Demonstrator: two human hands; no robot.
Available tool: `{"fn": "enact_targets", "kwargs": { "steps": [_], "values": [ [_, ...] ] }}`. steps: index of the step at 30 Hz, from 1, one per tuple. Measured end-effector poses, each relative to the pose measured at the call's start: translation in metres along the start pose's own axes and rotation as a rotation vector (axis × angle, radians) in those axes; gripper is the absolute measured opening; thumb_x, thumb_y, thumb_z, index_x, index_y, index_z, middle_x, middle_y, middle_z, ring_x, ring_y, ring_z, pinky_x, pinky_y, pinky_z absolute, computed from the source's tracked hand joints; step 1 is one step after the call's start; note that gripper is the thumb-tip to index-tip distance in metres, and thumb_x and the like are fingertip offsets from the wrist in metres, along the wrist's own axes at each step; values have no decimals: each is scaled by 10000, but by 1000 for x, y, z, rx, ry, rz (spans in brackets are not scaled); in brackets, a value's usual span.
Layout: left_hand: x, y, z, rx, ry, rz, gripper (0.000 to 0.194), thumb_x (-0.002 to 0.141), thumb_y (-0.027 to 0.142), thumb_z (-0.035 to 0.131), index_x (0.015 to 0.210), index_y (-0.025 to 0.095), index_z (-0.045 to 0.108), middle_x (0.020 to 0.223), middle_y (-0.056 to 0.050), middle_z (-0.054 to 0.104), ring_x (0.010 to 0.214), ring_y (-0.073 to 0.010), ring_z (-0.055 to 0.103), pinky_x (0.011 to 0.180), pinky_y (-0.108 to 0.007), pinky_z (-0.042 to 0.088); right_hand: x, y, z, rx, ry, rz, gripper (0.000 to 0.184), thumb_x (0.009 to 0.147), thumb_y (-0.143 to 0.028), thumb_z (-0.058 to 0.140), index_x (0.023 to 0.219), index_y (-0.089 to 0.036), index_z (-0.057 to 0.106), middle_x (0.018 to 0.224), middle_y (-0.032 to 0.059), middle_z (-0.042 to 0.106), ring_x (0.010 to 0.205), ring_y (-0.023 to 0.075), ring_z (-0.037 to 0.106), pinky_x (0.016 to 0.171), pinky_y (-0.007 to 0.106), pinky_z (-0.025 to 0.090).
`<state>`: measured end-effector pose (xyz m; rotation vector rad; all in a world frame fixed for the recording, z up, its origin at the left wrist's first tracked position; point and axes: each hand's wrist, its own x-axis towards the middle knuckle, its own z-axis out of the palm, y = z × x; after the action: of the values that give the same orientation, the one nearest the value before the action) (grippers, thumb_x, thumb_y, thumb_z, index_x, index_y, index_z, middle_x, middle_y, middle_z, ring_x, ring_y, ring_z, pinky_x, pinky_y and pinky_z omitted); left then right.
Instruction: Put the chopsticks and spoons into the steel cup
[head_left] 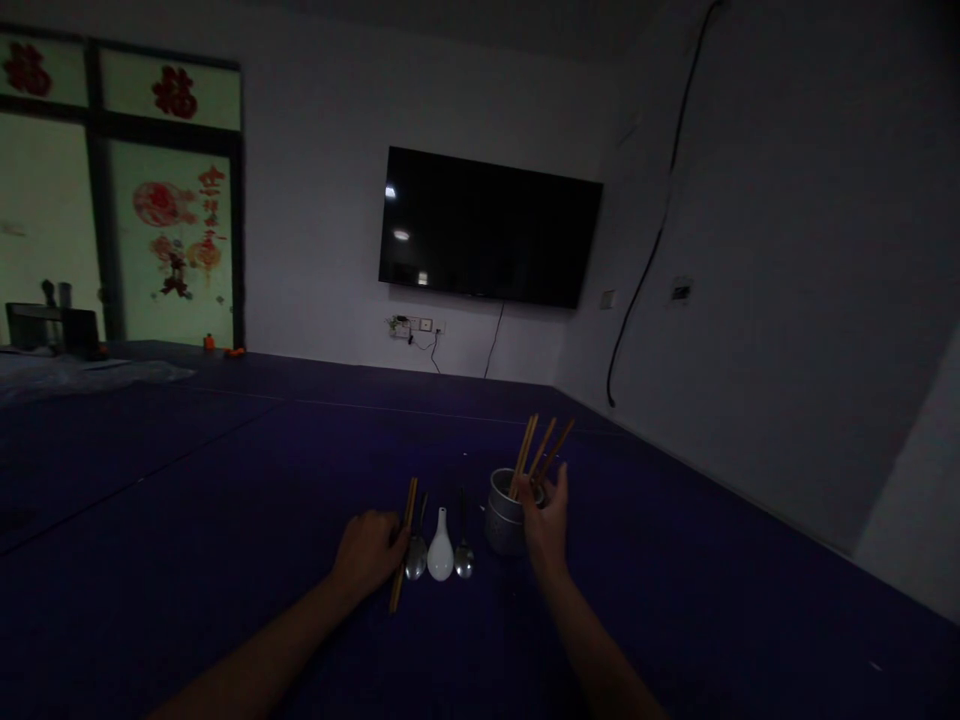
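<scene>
A pair of wooden chopsticks (397,588) lies on the purple surface with my left hand (367,552) closed over it, thumb and fingertips against the wood. To its right lie a metal spoon (416,560), a white ceramic spoon (441,558) and a smaller metal spoon (464,562), side by side with handles pointing away. A grey utensil holder (502,522) stands upright farther right. Several more chopsticks (523,455) rise out of it, leaning right. My right hand (547,520) is at the holder's right rim, thumb and fingers around the chopsticks; its fingertips are partly hidden.
The dark purple surface (225,480) reaches to the walls. At the far left are crumpled clear plastic (90,375), a dark box-like object (56,328) and small orange items (234,352). A television (491,230) hangs on the wall, and a black cable (649,265) dangles at right.
</scene>
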<state>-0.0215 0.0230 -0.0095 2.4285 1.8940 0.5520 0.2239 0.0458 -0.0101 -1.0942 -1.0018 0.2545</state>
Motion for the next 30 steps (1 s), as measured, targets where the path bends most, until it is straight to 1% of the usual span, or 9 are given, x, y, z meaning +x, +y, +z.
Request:
{"fn": "enact_targets", "kwargs": {
  "steps": [3,6,9,11,12,15,20,25,30],
  "values": [
    [0,1,-1,7,-9,-4,336,879,355,377,771,176,639,819,-66,694,769,-190,634,666,-275,392,-4,-15,-6,-127,135,-192,869,767,-582,539,1439,-151,195,1370,178,421,1196,290,456,957,455,368],
    [0,2,-1,3,-22,-1,316,872,342,388,766,182,639,814,-59,692,761,-187,635,665,-273,390,-12,-34,-10,-285,176,-488,610,891,-503,367,1395,-164,310,1382,159,410,1252,285,389,994,511,309],
    [1,1,0,11,-19,-4,302,871,331,392,782,182,638,834,-63,692,790,-196,636,681,-280,392,-27,-48,-4,-405,40,-752,418,892,-379,449,1267,-196,477,1255,122,542,1170,257,477,951,466,372],
    [1,-1,2,16,-11,-5,311,875,348,390,789,181,637,848,-68,692,807,-202,636,685,-283,391,-39,-52,4,-429,-145,-893,265,893,-278,471,1124,-204,578,1064,84,647,1035,215,565,907,407,409],
    [1,-1,2,12,-11,-5,321,877,363,388,786,182,637,849,-67,693,804,-201,636,681,-281,389,-46,-54,9,-439,-267,-916,224,898,-252,464,1062,-201,607,982,71,670,973,198,588,882,380,422],
    [3,-3,4,-4,-19,-7,352,880,406,387,762,186,635,824,-58,694,765,-186,635,658,-268,381,-63,-54,22,-493,-602,-844,195,897,-273,477,948,-195,648,893,66,681,910,191,597,833,346,439],
    [4,-3,4,-11,-21,-27,335,865,409,421,742,187,639,796,-49,695,733,-178,635,641,-259,375,-76,-51,31,-554,-950,-683,143,865,-275,546,931,-227,664,966,25,683,997,183,564,906,332,395],
    [3,0,2,-2,-23,-52,307,861,382,430,752,188,642,799,-44,701,744,-170,639,654,-251,376,-75,-50,29,-592,-1111,-619,157,856,-283,566,974,-246,661,1103,9,657,1091,181,525,949,329,359],
    [2,2,0,-1,-28,-70,328,867,387,409,749,191,643,807,-39,707,755,-171,642,666,-258,379,-74,-50,29,-562,-1149,-607,168,874,-277,529,948,-239,675,1086,30,664,1092,196,526,954,350,354]
  ]
}}
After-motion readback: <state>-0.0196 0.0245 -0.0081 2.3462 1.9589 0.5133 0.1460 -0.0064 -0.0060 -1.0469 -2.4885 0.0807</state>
